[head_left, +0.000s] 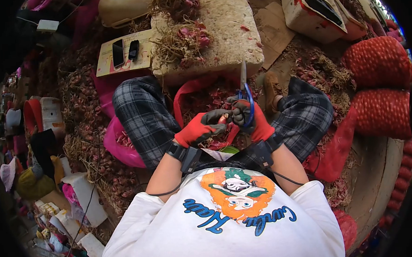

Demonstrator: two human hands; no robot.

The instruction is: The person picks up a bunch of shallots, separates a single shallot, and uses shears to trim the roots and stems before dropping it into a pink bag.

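Observation:
Both my hands are in red gloves with dark palms and fingers, close together over my lap. A pair of scissors (243,75) with blue handles points away from me, its blades together, and my right hand (256,121) is closed round it. Thumb and fingertips of my left hand (197,128) pinch a small shallot (222,119) right beside the right hand's fingers. Loose shallots and reddish skins lie between my legs below the hands. Beyond them, bunches of dried-leaf shallots (185,39) rest on a worn foam block (230,22).
Two phones (118,52) lie on a yellow board left of the block. Heaped shallots (81,111) cover the ground at left. Full red mesh sacks (377,63) stand at right, and a foam box (319,13) is at the far right. Red netting (342,144) lies by my right knee.

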